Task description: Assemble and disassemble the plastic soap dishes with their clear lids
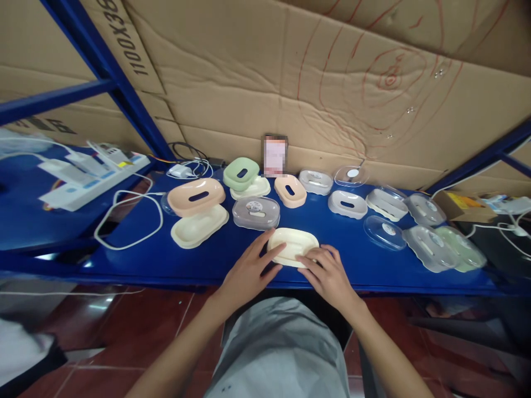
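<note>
A cream oval soap dish (292, 244) lies near the front edge of the blue shelf (166, 260). My left hand (249, 271) touches its left end with fingers spread. On the dish's near right edge rests my right hand (327, 273), fingertips against it. Just behind it stands a closed grey soap box with a clear lid (256, 213).
Several more soap dishes and lids line the shelf: a peach one (196, 197) on a cream base (199, 226) at left, green (241, 173), peach (290, 191), and grey and clear ones (429, 248) at right. White power strips (89, 174) and cables (128, 218) lie left. Cardboard (290, 83) backs the shelf.
</note>
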Demonstrator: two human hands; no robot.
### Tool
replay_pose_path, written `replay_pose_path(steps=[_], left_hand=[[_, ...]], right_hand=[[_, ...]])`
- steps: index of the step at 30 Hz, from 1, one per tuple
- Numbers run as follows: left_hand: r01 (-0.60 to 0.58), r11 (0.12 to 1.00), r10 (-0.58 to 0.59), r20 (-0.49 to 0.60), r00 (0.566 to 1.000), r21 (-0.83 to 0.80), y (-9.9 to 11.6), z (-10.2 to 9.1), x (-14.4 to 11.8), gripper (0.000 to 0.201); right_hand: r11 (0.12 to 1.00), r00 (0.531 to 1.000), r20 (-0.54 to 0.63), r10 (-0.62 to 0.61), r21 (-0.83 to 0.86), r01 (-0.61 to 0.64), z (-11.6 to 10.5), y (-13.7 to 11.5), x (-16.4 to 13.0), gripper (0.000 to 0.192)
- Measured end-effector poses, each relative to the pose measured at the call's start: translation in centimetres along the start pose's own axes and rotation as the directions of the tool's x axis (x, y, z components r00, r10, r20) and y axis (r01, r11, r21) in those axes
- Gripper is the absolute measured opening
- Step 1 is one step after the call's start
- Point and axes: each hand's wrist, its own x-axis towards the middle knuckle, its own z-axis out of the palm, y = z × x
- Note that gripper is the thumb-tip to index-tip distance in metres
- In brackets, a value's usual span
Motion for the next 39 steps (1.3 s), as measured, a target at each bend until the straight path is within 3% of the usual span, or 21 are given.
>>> replay_pose_path(steps=[5, 8, 11, 14, 18, 26, 29, 33, 35, 39], left_hand=[[0.029, 1.000, -0.029, 0.029, 0.999, -0.005, 0.3, -0.3, 0.1, 0.057], [0.038, 0.999, -0.038, 0.033, 0.999, -0.004, 0.3, -0.3, 0.1, 0.060], [-0.018, 1.000, 0.017, 0.043, 0.999, 0.013, 0.2, -0.3, 0.1, 0.047], [-0.036, 0.999, 0.036, 0.033, 0.999, 0.007, 0.2, -0.2, 0.1, 0.025], [0.012, 1.000, -0.011, -0.046, 0.999, 0.010, 0.4, -0.2, 0.1, 0.010], [0.037, 0.999, -0.030, -0.178, 0.984, 0.036, 0.5, -0.1, -0.1, 0.011], [0.053, 0.993, -0.035, -0.168, 0.985, 0.103, 0.4, 0.1, 0.0, 0.008], [0.056, 0.986, -0.032, -0.154, 0.988, 0.157, 0.5, 0.2, 0.0, 0.009], [0.059, 0.984, -0.034, -0.150, 0.988, 0.165, 0.5, 0.2, 0.0, 0.009], [0.055, 0.983, -0.032, -0.137, 0.990, 0.173, 0.7, 0.1, 0.1, 0.008]], right_hand=[[0.997, 0.997, -0.042, 0.069, 0.043, -0.067, 0.2, 0.2, 0.3, 0.032], [0.991, 0.980, -0.148, 0.135, 0.032, -0.131, 0.0, 1.1, -0.2, 0.030], [0.961, 0.933, -0.239, 0.268, -0.005, -0.277, -0.4, 2.6, -1.2, 0.027], [0.926, 0.905, -0.222, 0.362, -0.025, -0.376, -1.1, 3.8, -2.4, 0.029], [0.937, 0.932, -0.134, 0.336, -0.055, -0.346, -2.0, 4.9, -3.0, 0.027], [0.962, 0.967, -0.007, 0.254, -0.105, -0.253, -3.0, 9.9, -0.2, 0.030], [0.957, 0.966, -0.022, 0.258, -0.128, -0.259, -3.3, 12.1, 0.8, 0.034], [0.886, 0.930, -0.120, 0.349, -0.281, -0.369, -4.0, 15.6, 1.7, 0.048], [0.864, 0.922, -0.125, 0.367, -0.322, -0.388, -4.2, 16.8, 2.0, 0.044], [0.872, 0.931, -0.126, 0.341, -0.327, -0.364, -4.1, 15.6, 2.5, 0.038]])
